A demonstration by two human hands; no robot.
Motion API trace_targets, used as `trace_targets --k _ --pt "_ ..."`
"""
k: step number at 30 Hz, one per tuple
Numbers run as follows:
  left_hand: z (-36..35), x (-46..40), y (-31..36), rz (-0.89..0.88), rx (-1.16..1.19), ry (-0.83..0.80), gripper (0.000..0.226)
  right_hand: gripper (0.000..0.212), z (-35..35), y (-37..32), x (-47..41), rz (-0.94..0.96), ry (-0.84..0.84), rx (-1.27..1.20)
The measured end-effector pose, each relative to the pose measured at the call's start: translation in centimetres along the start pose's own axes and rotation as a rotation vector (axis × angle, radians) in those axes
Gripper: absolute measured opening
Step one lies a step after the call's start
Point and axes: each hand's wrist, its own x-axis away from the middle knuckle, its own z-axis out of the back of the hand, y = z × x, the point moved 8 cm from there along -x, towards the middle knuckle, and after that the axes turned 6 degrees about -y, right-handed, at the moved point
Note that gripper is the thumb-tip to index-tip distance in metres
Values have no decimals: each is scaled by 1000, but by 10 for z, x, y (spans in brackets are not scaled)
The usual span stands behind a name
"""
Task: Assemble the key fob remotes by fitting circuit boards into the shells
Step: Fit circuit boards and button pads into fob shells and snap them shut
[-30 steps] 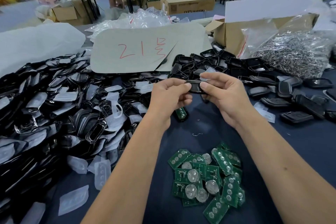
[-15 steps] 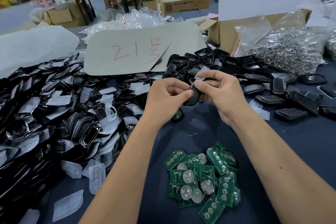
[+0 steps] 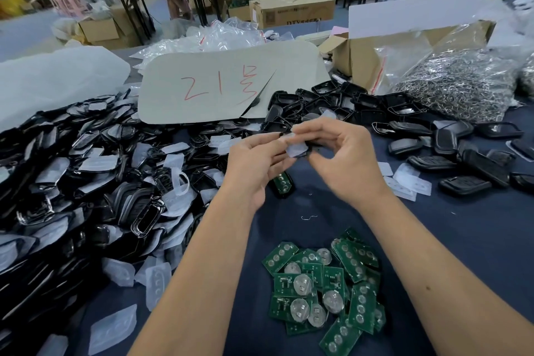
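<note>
Above the blue table, my left hand [image 3: 257,159] and my right hand [image 3: 344,159] meet around a black key fob shell [image 3: 313,145] with a translucent rubber button pad [image 3: 295,150] at its near face. Fingers of both hands pinch the shell and pad. A shell with a green circuit board fitted in it [image 3: 281,184] lies on the cloth just below my left hand. A heap of loose green circuit boards [image 3: 326,286] with coin-cell holders sits near the front, between my forearms.
A big pile of black shells and clear pads [image 3: 86,182] fills the left. More black shell halves [image 3: 462,153] lie at the right. A grey card marked in red [image 3: 225,84], a cardboard box [image 3: 361,58] and a bag of metal rings [image 3: 462,84] stand behind.
Both hands turned the shell; the translucent pad now shows at its near face between my fingertips. The view shifted slightly.
</note>
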Motion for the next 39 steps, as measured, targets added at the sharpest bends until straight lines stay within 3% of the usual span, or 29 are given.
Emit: trace_targets --k 4,9,15,21,27,31,34,37,39 --pt "14 0 8 -50 -84 68 18 61 5 8 0 -69 100 -95" --pt "11 1 12 -98 -164 39 17 19 -5 25 5 -257 52 -182" --pt "6 0 8 -72 -205 9 9 4 -6 30 8 -318 60 -144" --pt "5 0 9 -101 -282 46 8 6 -8 30 7 -315 25 -133" --pt "10 0 18 -152 -370 67 12 5 -7 37 3 -372 102 -172" --pt "26 4 48 -312 -552 182 16 6 -22 43 -20 -463 76 -128" --pt "41 12 74 -432 -598 258 16 8 -39 35 -50 -467 6 17" --pt "64 22 96 -524 -578 352 17 14 -48 16 -82 -385 -50 554" --pt "85 28 107 -563 -569 453 18 11 -64 -5 -95 -268 -40 713"
